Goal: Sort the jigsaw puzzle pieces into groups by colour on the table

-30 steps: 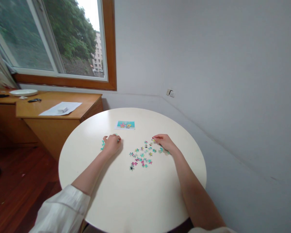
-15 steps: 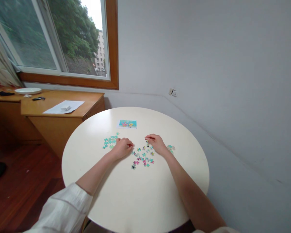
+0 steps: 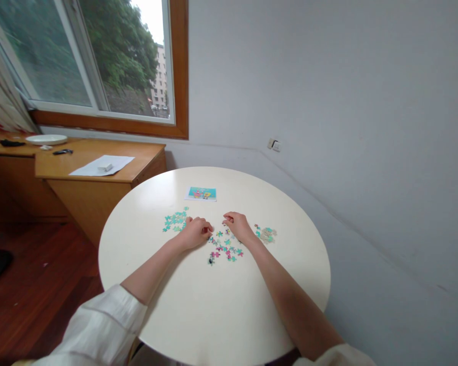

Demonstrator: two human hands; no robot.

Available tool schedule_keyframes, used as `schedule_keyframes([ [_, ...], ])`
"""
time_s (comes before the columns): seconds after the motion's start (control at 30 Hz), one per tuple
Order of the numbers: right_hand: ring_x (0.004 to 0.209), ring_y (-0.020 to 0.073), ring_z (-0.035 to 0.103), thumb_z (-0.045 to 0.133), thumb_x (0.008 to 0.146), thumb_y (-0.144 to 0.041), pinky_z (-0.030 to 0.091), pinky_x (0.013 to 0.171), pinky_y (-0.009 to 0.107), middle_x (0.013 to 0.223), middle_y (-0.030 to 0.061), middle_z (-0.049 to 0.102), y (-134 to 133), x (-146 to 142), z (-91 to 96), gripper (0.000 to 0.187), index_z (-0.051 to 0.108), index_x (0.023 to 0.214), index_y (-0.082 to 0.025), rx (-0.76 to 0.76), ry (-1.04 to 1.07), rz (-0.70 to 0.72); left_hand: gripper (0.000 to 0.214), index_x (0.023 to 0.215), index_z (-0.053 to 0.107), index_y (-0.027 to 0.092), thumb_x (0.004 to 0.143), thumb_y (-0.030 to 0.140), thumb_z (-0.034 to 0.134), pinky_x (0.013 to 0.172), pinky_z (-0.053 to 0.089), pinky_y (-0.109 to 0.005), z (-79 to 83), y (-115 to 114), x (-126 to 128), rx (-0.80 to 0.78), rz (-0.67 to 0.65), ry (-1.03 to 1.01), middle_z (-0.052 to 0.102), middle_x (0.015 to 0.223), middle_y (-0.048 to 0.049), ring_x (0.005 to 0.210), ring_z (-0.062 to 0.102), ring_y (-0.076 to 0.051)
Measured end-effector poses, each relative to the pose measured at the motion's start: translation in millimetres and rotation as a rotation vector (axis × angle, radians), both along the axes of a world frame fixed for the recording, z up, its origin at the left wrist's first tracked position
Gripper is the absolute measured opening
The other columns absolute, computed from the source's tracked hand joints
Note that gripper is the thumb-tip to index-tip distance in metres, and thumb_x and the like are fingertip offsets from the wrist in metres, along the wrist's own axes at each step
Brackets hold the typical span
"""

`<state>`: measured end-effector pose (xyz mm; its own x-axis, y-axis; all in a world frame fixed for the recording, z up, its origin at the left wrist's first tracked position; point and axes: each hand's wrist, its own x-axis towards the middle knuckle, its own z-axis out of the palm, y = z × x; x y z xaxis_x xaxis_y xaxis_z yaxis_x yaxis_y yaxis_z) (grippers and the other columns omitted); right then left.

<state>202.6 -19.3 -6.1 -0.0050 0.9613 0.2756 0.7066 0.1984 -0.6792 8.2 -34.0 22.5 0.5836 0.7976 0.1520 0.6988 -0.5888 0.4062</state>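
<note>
Loose jigsaw pieces (image 3: 226,247) in teal, pink and white lie scattered at the middle of a round cream table (image 3: 213,305). My left hand (image 3: 197,231) rests on the table with its fingers curled, at the left edge of the scatter. My right hand (image 3: 237,226) sits close beside it with fingers bent in a pinch over the pieces; what they hold is too small to make out. A cluster of teal pieces (image 3: 174,221) lies left of my left hand, and a small pale group (image 3: 266,234) lies right of my right hand.
A small picture card (image 3: 201,193) lies at the far side of the table. A wooden desk (image 3: 95,175) with a sheet of paper (image 3: 101,165) and a white plate (image 3: 46,139) stands to the left under a window. Grey walls close in behind and to the right.
Both hands have moved toward each other over the middle scatter: the left hand came right off the teal cluster, the right hand came left off the pale group.
</note>
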Motion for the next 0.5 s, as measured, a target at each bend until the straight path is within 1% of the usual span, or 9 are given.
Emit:
schedule_keyframes([
  [0.13,0.066,0.0125,0.053,0.063,0.068,-0.015,0.042,0.070,0.026,0.074,0.0018,0.060,-2,-2,1.2,0.018,0.067,0.086,-0.018,0.069,-0.086,-0.016,0.021,0.083,0.067,0.021,0.075,0.024,0.048,0.081,0.029,-0.038,-0.4,1,1,-0.006,0.008,0.006,0.066,0.081,-0.0046,0.084,0.056,-0.021],
  [0.23,0.067,0.0125,0.052,0.062,0.070,-0.017,0.041,0.070,0.025,0.075,0.0022,0.059,-5,2,7.5,0.016,0.066,0.085,-0.017,0.123,-0.108,-0.007,0.021,0.081,0.067,0.021,0.075,0.025,0.047,0.082,0.029,-0.038,-0.3,1,1,-0.005,0.020,0.008,0.065,0.080,-0.0043,0.083,0.056,-0.021],
  [0.3,0.066,0.0125,0.052,0.059,0.071,-0.018,0.041,0.068,0.025,0.073,0.0020,0.059,-7,14,14.8,0.013,0.066,0.082,-0.017,0.152,-0.085,-0.040,0.022,0.081,0.067,0.021,0.076,0.026,0.047,0.082,0.029,-0.038,-1.1,1,1,-0.002,0.023,0.003,0.065,0.079,-0.0041,0.083,0.056,-0.021],
  [0.37,0.065,0.0124,0.053,0.057,0.071,-0.020,0.041,0.066,0.024,0.071,0.0017,0.060,-10,33,23.0,0.011,0.066,0.076,-0.017,0.154,-0.069,-0.120,0.022,0.080,0.067,0.021,0.076,0.026,0.046,0.083,0.029,-0.038,-2.5,2,1,0.000,0.020,-0.003,0.066,0.079,-0.0041,0.084,0.056,-0.022],
  [0.43,0.063,0.0127,0.054,0.057,0.069,-0.019,0.040,0.063,0.023,0.067,0.0017,0.061,-14,58,29.5,0.011,0.067,0.071,-0.017,0.070,-0.084,-0.215,0.022,0.080,0.067,0.021,0.077,0.026,0.046,0.083,0.029,-0.039,-3.5,2,1,-0.003,0.023,-0.006,0.066,0.079,-0.0043,0.085,0.055,-0.022],
  [0.5,0.059,0.0124,0.055,0.056,0.065,-0.016,0.039,0.059,0.022,0.061,0.0016,0.062,-20,82,32.7,0.011,0.067,0.068,-0.016,-0.074,-0.111,-0.304,0.023,0.080,0.067,0.020,0.077,0.026,0.045,0.082,0.029,-0.039,-3.5,2,2,-0.011,0.029,-0.004,0.066,0.079,-0.0045,0.084,0.056,-0.022],
])
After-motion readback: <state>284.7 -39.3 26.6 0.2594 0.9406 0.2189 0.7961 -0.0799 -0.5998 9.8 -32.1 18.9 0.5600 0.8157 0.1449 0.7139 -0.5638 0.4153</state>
